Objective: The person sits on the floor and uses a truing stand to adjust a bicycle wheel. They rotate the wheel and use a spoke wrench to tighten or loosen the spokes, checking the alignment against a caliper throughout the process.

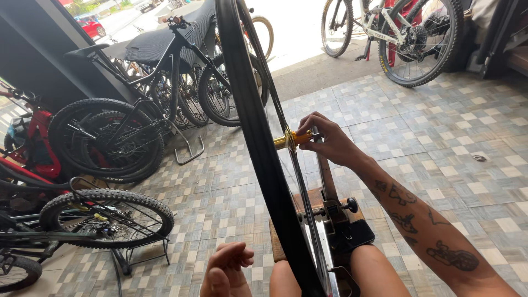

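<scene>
Seen from the head camera, a tall black bicycle wheel with thin silver spokes stands upright in a dark metal truing stand on a small wooden board, wedged between the seated person's bare knees on a checkered grey-and-cream tiled floor. The right hand reaches in from the lower right, tattooed forearm stretched forward and wrist bent slightly inward, its grip pinched narrowly on a short orange-handled tool or axle end beside the wheel's gold-coloured hub; thumb and fingertips wrap it closely. The left hand hangs low at the bottom edge, just left of the rim, fingers curled loosely inward and holding nothing that can be seen, apart from the tyre. The risk here looks to be the wheel slipping in the stand: a hard twist at the hub with no second hand steadying the rim could rock it sideways against the upright arm, or tip the board between the knees. Fingers near the spokes could also be caught should the wheel spin. To the left, black and red mountain bikes with knobbly tyres stand parked in floor racks, and a white-framed bike leans near the open shopfront at top right.
</scene>
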